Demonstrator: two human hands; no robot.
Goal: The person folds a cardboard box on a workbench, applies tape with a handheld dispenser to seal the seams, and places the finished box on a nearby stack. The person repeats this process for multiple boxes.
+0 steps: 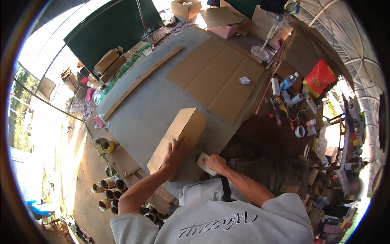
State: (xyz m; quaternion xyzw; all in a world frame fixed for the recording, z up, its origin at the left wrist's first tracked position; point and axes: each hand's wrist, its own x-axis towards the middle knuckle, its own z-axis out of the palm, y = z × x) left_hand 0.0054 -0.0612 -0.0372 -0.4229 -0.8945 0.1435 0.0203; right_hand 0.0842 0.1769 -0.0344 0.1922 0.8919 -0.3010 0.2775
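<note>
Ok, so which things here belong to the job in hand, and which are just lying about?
In use:
long brown cardboard box, under the left hand
pale flat object, kind unclear, in the right hand
flat grey tabletop beneath the box

Seemingly lying about:
red-and-yellow plastic bag
blue-and-white plastic bottle
stacked brown cardboard tubes

Box (175, 136) plain tan, one side darker. Flat cardboard (209, 75) similar brown, with couple of crease stripes. Tabletop (136, 112) kinda dull grey. Handheld piece (202, 163) pretty much cream. Shirt (211, 215) light grey, dark script lettering. Bag (320, 77) loud red, yellow trim. Board (113, 34) dark green.
</note>
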